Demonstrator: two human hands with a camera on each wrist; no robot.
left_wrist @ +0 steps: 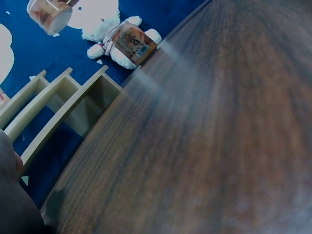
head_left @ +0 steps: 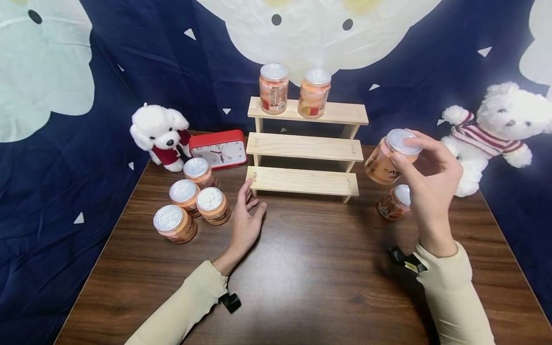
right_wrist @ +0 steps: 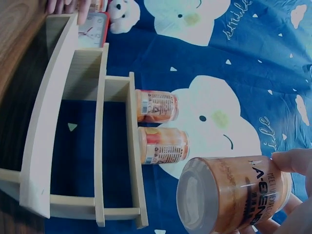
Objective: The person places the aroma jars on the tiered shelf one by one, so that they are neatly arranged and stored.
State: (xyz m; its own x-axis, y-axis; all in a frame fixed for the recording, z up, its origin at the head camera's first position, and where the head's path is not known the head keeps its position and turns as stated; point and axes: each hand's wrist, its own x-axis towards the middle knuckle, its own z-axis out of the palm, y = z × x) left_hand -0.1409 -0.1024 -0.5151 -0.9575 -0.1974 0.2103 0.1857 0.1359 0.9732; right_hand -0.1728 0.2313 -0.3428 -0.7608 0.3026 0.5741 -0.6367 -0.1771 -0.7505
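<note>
My right hand grips a canned-fruit jar near its silver lid, thumb on one side and fingers on the other. The jar is tilted in the air, off the right end of the wooden three-step rack; its clear base faces the right wrist camera. Two similar jars stand side by side on the top step. Another jar is on the table below my right hand. My left hand rests by the left end of the lowest step, its fingers loosely extended and holding nothing.
Several jars stand grouped on the table left of my left hand. Behind them are a red clock and a white plush dog. A plush bear sits at the right. A blue patterned cloth hangs behind.
</note>
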